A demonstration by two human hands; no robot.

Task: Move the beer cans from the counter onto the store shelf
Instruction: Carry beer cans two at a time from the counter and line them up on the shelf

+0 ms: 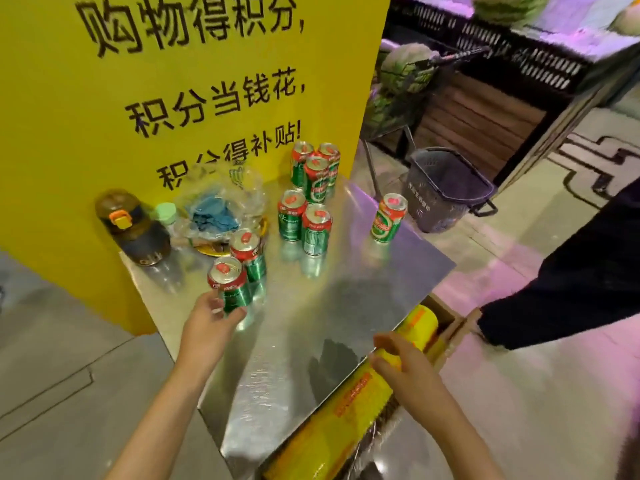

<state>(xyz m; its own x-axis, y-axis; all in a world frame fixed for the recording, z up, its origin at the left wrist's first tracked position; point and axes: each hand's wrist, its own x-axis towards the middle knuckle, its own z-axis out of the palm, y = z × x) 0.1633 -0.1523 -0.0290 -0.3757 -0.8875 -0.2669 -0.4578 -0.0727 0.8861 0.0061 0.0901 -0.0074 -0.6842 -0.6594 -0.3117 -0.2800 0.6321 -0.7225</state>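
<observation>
Eight green-and-red aluminium beer cans [314, 229] upright on the shiny metal surface [363, 282], none yet on any shelf; no shelf in view. Three clustered at the back against the yellow signboard [104, 98], two in the middle, one alone [388, 217] near the right edge, two at the front left. Left hand [207, 323] wrapped round the lower body of the nearest can [230, 289], fingers curled on its side wall. Right hand [401, 358] loosely curled and holding nothing, hovering near a yellow roll of cling film [346, 410] at the surface's edge. Probably full, so fairly heavy for their size; rigid if sealed, but thin-walled and dentable under a hard squeeze. Smooth, perhaps slippery sides. Best gripped round the mid-body, kept upright. Also present: brown water bottle [133, 226], crumpled clear plastic bag [221, 206].
</observation>
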